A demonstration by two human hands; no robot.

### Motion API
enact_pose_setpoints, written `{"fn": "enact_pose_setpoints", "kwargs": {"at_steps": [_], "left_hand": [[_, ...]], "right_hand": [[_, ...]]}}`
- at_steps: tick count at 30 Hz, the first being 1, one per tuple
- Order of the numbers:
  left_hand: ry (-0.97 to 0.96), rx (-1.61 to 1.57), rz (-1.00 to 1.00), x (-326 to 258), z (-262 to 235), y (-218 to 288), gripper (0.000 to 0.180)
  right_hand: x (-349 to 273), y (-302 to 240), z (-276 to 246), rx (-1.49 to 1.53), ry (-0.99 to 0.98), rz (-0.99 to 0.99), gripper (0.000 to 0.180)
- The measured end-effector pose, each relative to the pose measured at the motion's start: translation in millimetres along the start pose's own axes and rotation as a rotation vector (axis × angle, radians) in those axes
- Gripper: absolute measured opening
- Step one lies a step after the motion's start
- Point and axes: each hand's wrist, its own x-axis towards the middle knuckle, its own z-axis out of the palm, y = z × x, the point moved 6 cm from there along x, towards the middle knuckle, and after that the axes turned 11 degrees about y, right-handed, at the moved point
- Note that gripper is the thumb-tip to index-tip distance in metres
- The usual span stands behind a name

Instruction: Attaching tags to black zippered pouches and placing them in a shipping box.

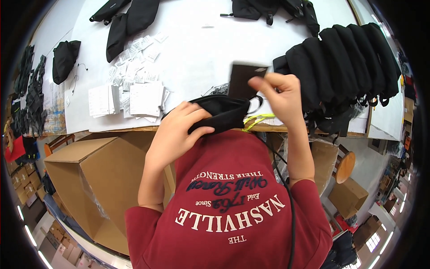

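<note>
A black fabric pouch [219,117] is held near the table's front edge, its mouth gaping upward. My left hand [181,127] is closed on its left side, fingers over the rim and thumb on the front. In my right hand [283,92] is a dark rectangular card [244,80], pinched between thumb and fingers and slightly smeared by motion. The card stands upright just behind the pouch's right end. A thin black loop [256,104] shows beside that end, and bright yellow-green cords [259,119] lie below it.
White card stacks [145,99] and scattered white tags [134,62] lie left of the pouch. A row of stuffed black bags [336,67] stands at right. More black bags [134,20] lie farther back. A large cardboard box [103,179] sits below the table at left.
</note>
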Motion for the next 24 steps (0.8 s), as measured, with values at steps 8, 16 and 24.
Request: {"fn": "enact_pose_setpoints", "kwargs": {"at_steps": [8, 16, 24], "left_hand": [[0.162, 0.198, 0.469, 15, 12, 23, 0.02], [-0.011, -0.099, 0.298, 28, 19, -24, 0.019], [0.65, 0.558, 0.012, 97, -56, -181, 0.04]], "right_hand": [[-30, 17, 49, -0.432, -0.489, -0.083, 0.022], [-48, 22, 48, -0.35, -0.721, 0.069, 0.043], [-47, 16, 45, -0.368, -0.667, 0.027, 0.031]]}}
